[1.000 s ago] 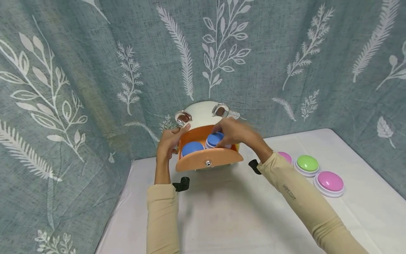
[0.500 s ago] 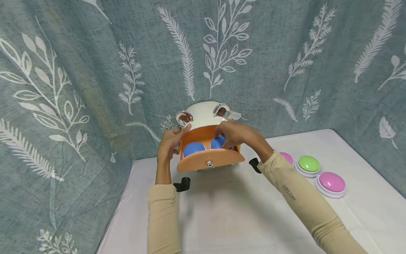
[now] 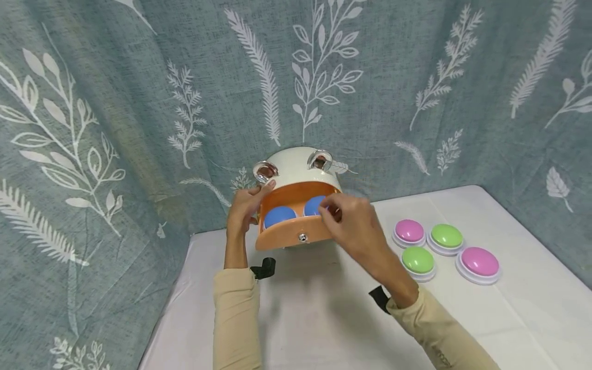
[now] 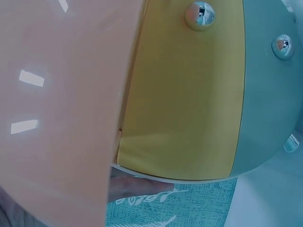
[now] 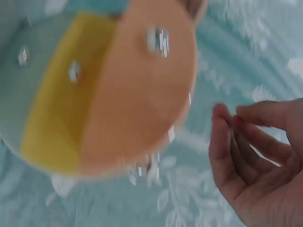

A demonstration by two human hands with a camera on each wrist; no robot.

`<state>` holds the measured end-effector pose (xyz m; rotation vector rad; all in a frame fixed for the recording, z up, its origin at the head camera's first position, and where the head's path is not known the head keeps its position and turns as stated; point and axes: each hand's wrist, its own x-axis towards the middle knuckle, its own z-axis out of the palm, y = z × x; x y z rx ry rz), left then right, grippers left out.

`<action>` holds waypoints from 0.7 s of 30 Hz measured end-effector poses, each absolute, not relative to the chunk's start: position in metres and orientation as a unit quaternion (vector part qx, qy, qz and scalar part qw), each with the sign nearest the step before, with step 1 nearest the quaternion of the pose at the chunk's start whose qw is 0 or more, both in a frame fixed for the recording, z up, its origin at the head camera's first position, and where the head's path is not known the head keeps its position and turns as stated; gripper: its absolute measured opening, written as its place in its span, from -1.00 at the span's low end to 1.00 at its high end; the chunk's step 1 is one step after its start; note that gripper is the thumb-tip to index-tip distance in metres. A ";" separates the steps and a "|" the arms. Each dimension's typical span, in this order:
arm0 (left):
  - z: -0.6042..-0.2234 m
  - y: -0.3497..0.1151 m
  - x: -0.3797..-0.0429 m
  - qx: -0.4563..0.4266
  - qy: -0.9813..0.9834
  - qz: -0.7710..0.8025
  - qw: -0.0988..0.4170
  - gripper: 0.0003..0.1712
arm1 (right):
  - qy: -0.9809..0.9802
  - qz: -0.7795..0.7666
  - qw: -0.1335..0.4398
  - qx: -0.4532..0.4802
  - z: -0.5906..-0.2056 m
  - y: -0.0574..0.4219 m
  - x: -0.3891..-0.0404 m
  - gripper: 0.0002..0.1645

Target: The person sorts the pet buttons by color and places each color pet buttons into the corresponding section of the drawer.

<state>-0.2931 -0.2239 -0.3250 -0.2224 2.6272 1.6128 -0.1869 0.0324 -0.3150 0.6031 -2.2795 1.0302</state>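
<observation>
Evidently, from the head view, both your arms reach forward over the bench (image 3: 314, 324), the left nearly straight ahead, the right slanting in from the lower right. Your left hand (image 3: 241, 211) has its grip on the left side of the cabinet (image 3: 300, 167), thumb up by the white top and fingers round the edge. Your right hand (image 3: 363, 234) is in front of the drawer's right end, its fingers bent inward and its grip holding nothing. In the pulled-out orange drawer (image 3: 277, 237) sit a left blue button (image 3: 279, 215) and a right blue button (image 3: 312, 206), side by side, the second partly hidden by your fingertips. Right of your arm, two pink buttons (image 3: 481, 261) and two green buttons (image 3: 418, 260) stand close together on white cloth. Behind everything hangs a grey-green curtain (image 3: 388, 77) printed with white leaves.

Through the left wrist view, the orange drawer front fills one side, next to a yellow drawer (image 4: 182, 94) and a green panel (image 4: 270, 104), each with a silver knob. Some of your fingers show beneath.

In the right wrist view, the cabinet is blurred by motion; your thumb and fingertips come together with nothing between them, and curtain shows between them and the drawer front.
</observation>
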 end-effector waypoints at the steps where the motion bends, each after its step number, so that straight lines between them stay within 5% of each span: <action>1: -0.326 -0.224 -0.293 -0.073 0.849 0.522 0.025 -0.25 | -0.855 0.373 0.278 0.231 -0.320 0.027 -0.180 -0.90; 6: -0.328 -0.222 -0.294 -0.076 0.842 0.534 0.022 -0.30 | -0.886 0.287 0.256 0.259 -0.346 0.001 -0.171 -0.73; 15: -0.327 -0.223 -0.293 -0.074 0.837 0.541 0.026 -0.39 | -0.874 0.300 0.277 0.264 -0.354 -0.012 -0.191 -0.96; 21: -0.324 -0.228 -0.293 -0.073 0.836 0.542 0.045 -0.09 | -0.881 0.306 0.270 0.239 -0.348 -0.020 -0.216 -0.69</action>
